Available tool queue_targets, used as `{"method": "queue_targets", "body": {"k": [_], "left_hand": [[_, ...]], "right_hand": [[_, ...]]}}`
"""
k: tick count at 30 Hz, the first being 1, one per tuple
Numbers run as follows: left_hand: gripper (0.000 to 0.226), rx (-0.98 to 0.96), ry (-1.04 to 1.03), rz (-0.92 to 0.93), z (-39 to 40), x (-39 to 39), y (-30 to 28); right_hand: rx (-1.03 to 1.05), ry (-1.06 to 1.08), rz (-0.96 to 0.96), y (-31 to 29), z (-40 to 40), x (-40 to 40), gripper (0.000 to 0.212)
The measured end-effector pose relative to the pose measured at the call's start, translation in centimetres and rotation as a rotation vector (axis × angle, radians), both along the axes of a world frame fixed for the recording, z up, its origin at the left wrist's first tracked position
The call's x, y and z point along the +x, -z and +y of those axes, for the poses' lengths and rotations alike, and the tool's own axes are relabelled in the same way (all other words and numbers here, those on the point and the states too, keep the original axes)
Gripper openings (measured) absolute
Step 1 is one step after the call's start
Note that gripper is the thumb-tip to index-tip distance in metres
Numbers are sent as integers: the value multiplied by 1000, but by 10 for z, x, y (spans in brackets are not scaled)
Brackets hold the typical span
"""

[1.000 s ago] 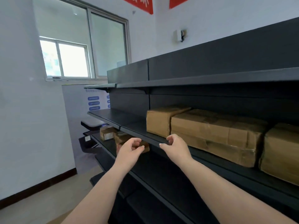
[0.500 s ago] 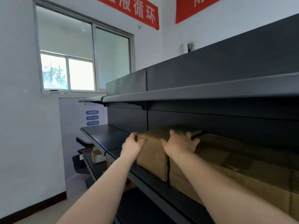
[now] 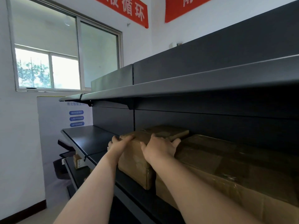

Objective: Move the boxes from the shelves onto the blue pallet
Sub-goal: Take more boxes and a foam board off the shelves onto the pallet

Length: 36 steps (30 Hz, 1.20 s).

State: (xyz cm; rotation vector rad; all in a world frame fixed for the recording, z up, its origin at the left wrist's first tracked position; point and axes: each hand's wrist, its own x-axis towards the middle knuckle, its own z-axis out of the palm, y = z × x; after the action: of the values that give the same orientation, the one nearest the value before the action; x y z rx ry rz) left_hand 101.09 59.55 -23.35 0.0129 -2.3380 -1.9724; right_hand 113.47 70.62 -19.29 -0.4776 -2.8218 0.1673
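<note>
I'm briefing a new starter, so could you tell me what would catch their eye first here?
Both hands, left and right, grip the small box at the left end of the middle shelf, beside a larger box. Behind, red banners hang high on the wall above a bright window.

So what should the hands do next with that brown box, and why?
Probably slide the narrow brown cardboard box forward off the dark metal shelf. The left hand holds its left top edge, the right hand lies on top, and it sits tight against the bigger taped brown box.
</note>
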Motion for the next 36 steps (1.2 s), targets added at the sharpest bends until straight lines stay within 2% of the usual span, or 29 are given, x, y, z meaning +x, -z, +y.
{"method": "queue_targets", "body": {"k": [4, 8, 9, 11, 13, 18, 22, 29, 36], "left_hand": [[94, 152, 22, -6, -2, -5, -1], [117, 111, -42, 49, -27, 12, 8], [111, 141, -51, 58, -35, 18, 12], [81, 236, -69, 56, -51, 29, 21], [59, 334, -74, 67, -67, 40, 29], [71, 424, -49, 159, -103, 100, 40], [62, 478, 12, 237, -126, 170, 40], [64, 337, 63, 220, -189, 298, 51], [61, 330, 71, 170, -248, 402, 65]], "right_hand": [[-33, -21, 22, -2, -5, 4, 56], [-52, -71, 109, 4, -17, 17, 56], [-50, -87, 131, 7, -22, 22, 57], [-75, -112, 162, 12, -36, 33, 56], [-174, -131, 205, 19, -48, 43, 55], [-689, -176, 446, 49, -74, 85, 77], [-816, -167, 568, 62, -101, 134, 82], [-966, -67, 548, 90, -154, 246, 75], [-1075, -68, 533, 94, -205, 363, 74]]}}
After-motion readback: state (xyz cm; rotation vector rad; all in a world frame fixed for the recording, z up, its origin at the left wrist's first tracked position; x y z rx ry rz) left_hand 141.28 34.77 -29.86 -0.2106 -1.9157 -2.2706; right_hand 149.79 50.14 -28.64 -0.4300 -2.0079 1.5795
